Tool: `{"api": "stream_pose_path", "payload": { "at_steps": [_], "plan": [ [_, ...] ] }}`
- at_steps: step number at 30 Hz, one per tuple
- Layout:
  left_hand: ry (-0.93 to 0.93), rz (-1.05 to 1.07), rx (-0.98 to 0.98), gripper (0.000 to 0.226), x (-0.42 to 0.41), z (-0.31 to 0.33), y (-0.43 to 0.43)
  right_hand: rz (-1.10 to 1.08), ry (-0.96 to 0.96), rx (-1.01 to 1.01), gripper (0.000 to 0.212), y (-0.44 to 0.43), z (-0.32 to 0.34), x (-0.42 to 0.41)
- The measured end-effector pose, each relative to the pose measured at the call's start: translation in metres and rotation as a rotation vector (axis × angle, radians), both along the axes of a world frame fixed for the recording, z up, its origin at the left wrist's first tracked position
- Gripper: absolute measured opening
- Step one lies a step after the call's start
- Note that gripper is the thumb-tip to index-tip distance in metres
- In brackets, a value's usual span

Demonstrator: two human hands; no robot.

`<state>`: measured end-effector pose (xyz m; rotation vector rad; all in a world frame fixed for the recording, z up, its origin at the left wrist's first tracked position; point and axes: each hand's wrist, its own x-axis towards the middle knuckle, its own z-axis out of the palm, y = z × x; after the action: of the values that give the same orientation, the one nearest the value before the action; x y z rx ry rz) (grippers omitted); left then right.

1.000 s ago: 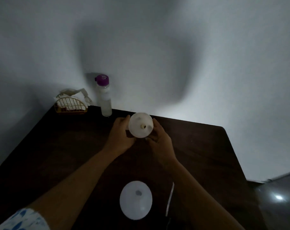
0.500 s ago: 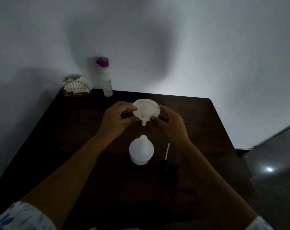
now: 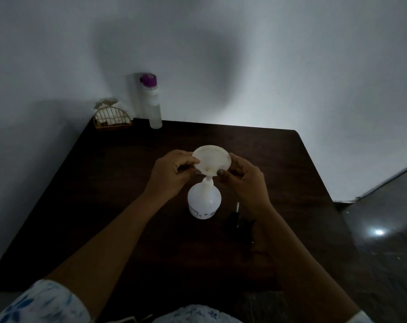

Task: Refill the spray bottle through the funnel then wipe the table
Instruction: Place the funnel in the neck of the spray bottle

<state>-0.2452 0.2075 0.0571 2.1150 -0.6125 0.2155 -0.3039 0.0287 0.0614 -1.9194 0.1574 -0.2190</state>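
White plastic makes up the two things at the centre: one funnel [image 3: 212, 157] and, directly under it, one bottle [image 3: 204, 201] standing upright on the dark table [image 3: 104, 206]. Two hands hold the funnel above the bottle. The left hand [image 3: 172, 173] pinches the rim on the bottle's left side, and the right hand [image 3: 244, 178] pinches it on the bottle's right, fingers curled under the bowl. The funnel's stem points down at the bottle's neck and meets it, but the dim light hides whether the tip sits inside the opening or just above it. How full the bottle is cannot be made out; only small dark marks show near its base. Just right of the bottle lies one black spray head [image 3: 236, 220], nearly lost against the wood and close against the right forearm, with its pale tube [image 3: 237, 206] pointing away from the person. Well behind the bottle and to its left, at the table's far edge by the wall, stands one purple-capped bottle [image 3: 154, 106], which makes two bottles in all. Left of that is one gold wire basket [image 3: 111, 120] holding pale cloth [image 3: 114, 106], too blurred to count its pieces. Nearer than the bottle and to its left, one blue-patterned sleeve [image 3: 41, 304] is cut off by the frame's lower edge.
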Motion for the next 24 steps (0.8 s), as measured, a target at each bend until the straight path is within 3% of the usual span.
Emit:
{"api": "stream_pose_path", "payload": {
  "at_steps": [13, 20, 24],
  "plan": [
    [-0.039, -0.055, 0.037, 0.03, 0.007, -0.006, 0.006, -0.024, 0.034, 0.017, 0.05, 0.005, -0.009, 0.001],
    [-0.01, -0.081, 0.064, 0.031, 0.005, -0.025, 0.006, -0.041, 0.056, -0.086, 0.051, 0.004, -0.025, -0.004],
    [0.029, -0.111, 0.047, 0.061, 0.007, -0.028, 0.01, -0.057, 0.084, -0.179, 0.062, 0.007, -0.021, -0.006]
  ]
}}
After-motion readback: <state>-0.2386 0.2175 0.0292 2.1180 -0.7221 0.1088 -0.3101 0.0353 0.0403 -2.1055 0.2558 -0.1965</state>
